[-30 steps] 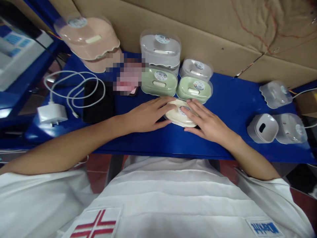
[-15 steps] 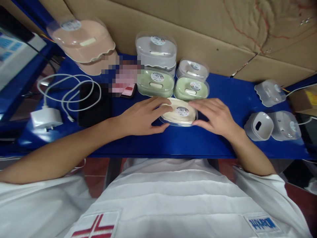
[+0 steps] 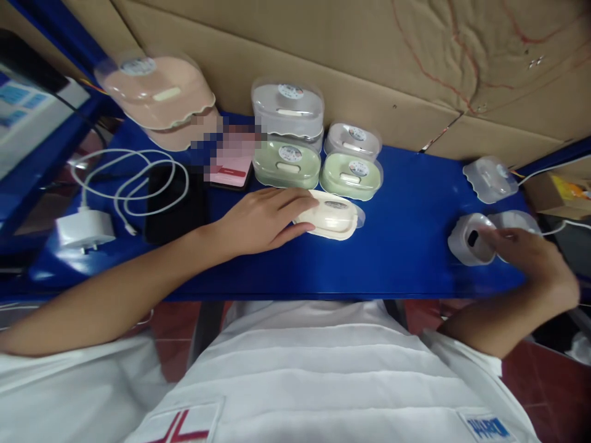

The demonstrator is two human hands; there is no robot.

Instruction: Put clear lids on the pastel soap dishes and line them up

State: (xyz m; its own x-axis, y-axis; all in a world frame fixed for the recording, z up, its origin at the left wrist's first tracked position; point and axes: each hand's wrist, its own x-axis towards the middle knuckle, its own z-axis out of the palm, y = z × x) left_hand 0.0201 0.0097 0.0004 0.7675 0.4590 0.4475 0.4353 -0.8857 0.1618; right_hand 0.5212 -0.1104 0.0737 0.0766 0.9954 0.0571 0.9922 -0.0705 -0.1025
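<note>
My left hand (image 3: 272, 218) grips the left end of a cream oval soap box (image 3: 335, 218), thumb along the near side and fingers over the top. The box is tilted, and the edge of a clear lid (image 3: 361, 217) shows behind its right end. At the right, my right hand (image 3: 535, 258) is smeared by motion. Its fingertips overlap a whitish oval container (image 3: 457, 241) with a dark slot; whether they touch it I cannot tell. Behind that hand, another pale container (image 3: 512, 220) is partly hidden.
Behind the cream box stand green soap boxes (image 3: 286, 175) (image 3: 351, 183) and grey ones (image 3: 289, 120) (image 3: 351, 140). Pink boxes (image 3: 161, 101) are stacked at the back left. A phone (image 3: 233, 163), a white charger (image 3: 85, 227) with its cable and a black pouch lie left. Another clear-lidded box (image 3: 489, 179) is back right.
My right hand has left the cream soap box and swung right to the whitish container. My left hand has stayed on the cream box, which now tilts with its lid edge behind it.
</note>
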